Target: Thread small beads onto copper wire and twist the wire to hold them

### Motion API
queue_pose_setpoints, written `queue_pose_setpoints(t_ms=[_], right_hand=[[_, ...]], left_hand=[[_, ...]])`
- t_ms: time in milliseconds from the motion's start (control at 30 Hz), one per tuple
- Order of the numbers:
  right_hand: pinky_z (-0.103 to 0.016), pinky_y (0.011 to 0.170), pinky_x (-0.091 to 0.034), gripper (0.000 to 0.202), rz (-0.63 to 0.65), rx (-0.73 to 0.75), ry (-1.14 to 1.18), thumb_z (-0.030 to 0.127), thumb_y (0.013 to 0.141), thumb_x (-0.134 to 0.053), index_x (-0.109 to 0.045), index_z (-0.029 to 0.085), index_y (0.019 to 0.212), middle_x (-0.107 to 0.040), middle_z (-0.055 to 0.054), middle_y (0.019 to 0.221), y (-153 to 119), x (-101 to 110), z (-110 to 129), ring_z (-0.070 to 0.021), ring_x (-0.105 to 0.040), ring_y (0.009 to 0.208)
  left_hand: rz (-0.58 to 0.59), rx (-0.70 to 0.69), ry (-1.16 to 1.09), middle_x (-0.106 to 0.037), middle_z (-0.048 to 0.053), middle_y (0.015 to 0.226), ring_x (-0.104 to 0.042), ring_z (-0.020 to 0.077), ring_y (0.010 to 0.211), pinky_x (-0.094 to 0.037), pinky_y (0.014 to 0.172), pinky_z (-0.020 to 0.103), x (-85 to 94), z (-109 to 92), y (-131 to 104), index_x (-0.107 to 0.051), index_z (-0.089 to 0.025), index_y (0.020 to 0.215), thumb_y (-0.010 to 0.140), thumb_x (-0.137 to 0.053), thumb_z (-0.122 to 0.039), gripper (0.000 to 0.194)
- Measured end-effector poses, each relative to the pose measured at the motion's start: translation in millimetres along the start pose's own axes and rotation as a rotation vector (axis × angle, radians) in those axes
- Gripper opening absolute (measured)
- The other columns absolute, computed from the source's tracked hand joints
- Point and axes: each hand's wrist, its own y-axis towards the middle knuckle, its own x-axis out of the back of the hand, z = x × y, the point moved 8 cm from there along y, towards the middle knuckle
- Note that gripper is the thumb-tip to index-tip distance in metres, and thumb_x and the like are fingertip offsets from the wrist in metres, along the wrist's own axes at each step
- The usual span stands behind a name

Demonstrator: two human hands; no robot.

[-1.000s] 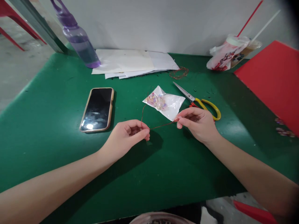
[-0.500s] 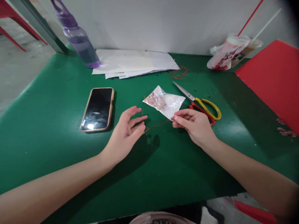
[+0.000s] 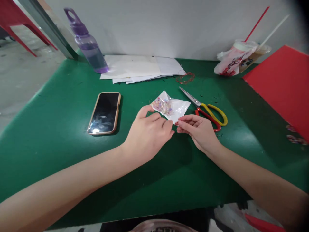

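Note:
My right hand [image 3: 199, 131] pinches a thin reddish copper wire [image 3: 177, 123] between thumb and fingertips, just in front of a small clear-and-white packet of colourful beads [image 3: 178, 108]. Close beside it, my left hand [image 3: 151, 133] is turned back-up with its fingers curled, their tips nearly meeting the right fingertips. Whatever the left fingers grip is hidden beneath the hand. Scissors [image 3: 196, 102] with one yellow and one red handle lie partly behind my right hand, blades pointing to the back left.
A phone [image 3: 105, 112] lies left of my hands. Along the wall are a purple water bottle [image 3: 91, 53], white papers [image 3: 135, 66], a coil of copper wire [image 3: 185, 78] and bagged drink cups [image 3: 233, 59] with straws. A red board [image 3: 282, 87] occupies the right side of the green table [image 3: 60, 129].
My left hand has moved right and rolled over from spread fingers to curled ones, closing on my right hand. The taut wire between the hands is now mostly hidden. The view shifted slightly.

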Motion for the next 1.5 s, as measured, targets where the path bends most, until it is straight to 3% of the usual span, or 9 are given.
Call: queue_pose_setpoints(t_ms=[200, 567, 1500], right_hand=[[-0.026, 0.065, -0.057, 0.021, 0.019, 0.007, 0.0, 0.026, 0.066, -0.074, -0.066, 0.017, 0.083, -0.067, -0.001, 0.07, 1.4, 1.3, -0.6, -0.0116, -0.065, 0.061], [-0.024, 0.062, -0.057, 0.023, 0.062, -0.005, -0.05, 0.027, 0.066, -0.074, -0.066, 0.015, 0.084, -0.067, -0.003, 0.073, 1.4, -4.6, 2.5, -0.0117, -0.065, 0.06], [-0.026, 0.06, -0.056, 0.024, 0.088, -0.006, -0.055, 0.03, 0.07, -0.07, -0.067, 0.017, 0.09, -0.069, -0.006, 0.082, 2.6, -4.3, 2.4, -0.0117, -0.063, 0.061]], left_hand=[[0.005, -0.047, 0.034, -0.065, 0.002, 0.062, -0.058, 0.0162, 0.062, -0.036, 0.079, 0.038, -10.7, -9.2, 12.6, -0.065, -0.015, 0.078, 0.085, -0.046, -0.016, 0.02], [-0.001, 0.0, -0.017, -0.064, 0.0, 0.057, -0.057, 0.0146, 0.056, -0.035, 0.072, 0.035, -23.0, 4.2, 8.1, -0.067, -0.017, 0.074, 0.087, -0.045, -0.021, 0.026], [0.01, 0.049, -0.042, -0.06, -0.001, 0.054, -0.051, 0.013, 0.051, -0.035, 0.073, 0.034, -19.4, 12.7, 6.9, -0.067, -0.018, 0.073, 0.089, -0.041, -0.025, 0.031]])
